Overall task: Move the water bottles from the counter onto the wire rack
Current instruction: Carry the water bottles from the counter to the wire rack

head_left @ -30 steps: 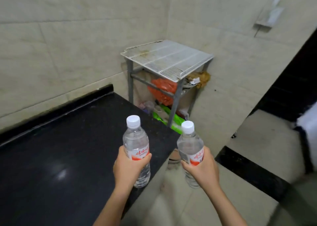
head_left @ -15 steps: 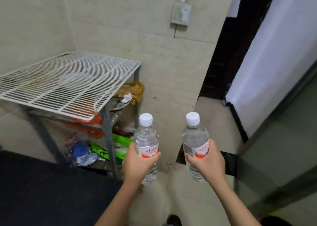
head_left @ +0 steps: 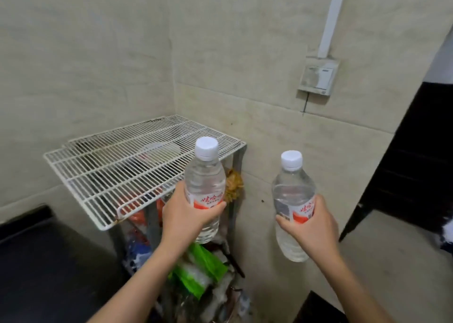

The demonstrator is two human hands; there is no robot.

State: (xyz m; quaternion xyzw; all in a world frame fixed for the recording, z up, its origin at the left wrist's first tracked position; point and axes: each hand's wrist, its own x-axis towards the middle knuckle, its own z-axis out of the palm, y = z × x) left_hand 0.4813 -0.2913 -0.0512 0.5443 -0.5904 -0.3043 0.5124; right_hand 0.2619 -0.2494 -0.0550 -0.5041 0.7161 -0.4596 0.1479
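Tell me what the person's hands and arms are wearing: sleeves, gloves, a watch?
Nothing visible. The left hand and right hand are bare, with no gloves, rings or watch, and both forearms are uncovered to the frame's bottom edge; no sleeve shows.

left hand (head_left: 186, 214) + left bottle (head_left: 204, 183): moved off the surface (head_left: 49, 261) edge, now raised at the wire rack (head_left: 110, 175) near right corner | right hand (head_left: 316, 227) + right bottle (head_left: 293, 192): carried along, raised, now right of the rack | rack now close to both hands

Left hand (head_left: 186, 216) and right hand (head_left: 316, 227) are bare, on 2 slim forearms (head_left: 137, 283).
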